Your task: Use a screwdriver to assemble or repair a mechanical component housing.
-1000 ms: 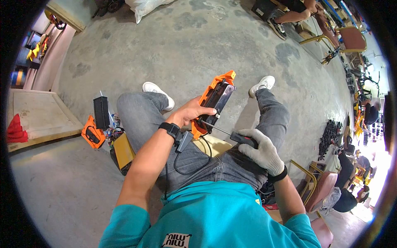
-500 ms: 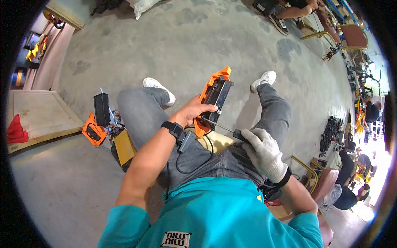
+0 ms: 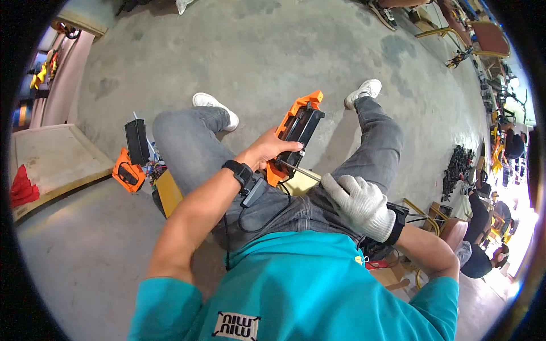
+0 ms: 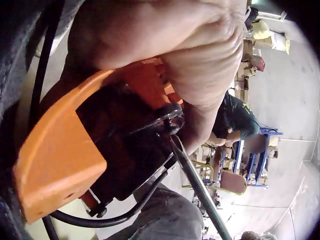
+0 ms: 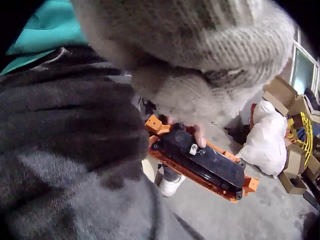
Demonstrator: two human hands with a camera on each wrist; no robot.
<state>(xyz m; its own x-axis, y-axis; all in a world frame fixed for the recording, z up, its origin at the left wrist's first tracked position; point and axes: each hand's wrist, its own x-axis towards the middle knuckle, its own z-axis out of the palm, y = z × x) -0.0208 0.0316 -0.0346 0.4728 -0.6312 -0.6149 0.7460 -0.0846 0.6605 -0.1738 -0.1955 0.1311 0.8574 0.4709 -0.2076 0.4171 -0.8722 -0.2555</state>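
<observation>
My bare left hand (image 3: 272, 149) grips an orange frame (image 3: 293, 109) with a black part (image 3: 307, 126) set in it, thumb across the black part. My right hand (image 3: 362, 206), in a light knitted glove, is curled round a screwdriver whose handle the glove hides. The metal shaft (image 3: 302, 171) slants to the lower end of the frame. In the left wrist view the shaft (image 4: 197, 182) has its tip at a small black lug beside the orange frame (image 4: 65, 160). The right wrist view has the glove (image 5: 200, 55) above the black part (image 5: 200, 162).
To the left lie an orange piece (image 3: 128, 170), a black box-shaped part (image 3: 136, 141), a yellow panel (image 3: 169, 192) and a pale board (image 3: 57, 159) with a red cloth (image 3: 24, 186). Chairs (image 3: 490, 38) and people are at the right. Cables hang by my left wrist.
The gloved hand has turned and closed over the screwdriver handle, which showed before. My right forearm has swung outward. The orange frame stays in my left hand, with little shift.
</observation>
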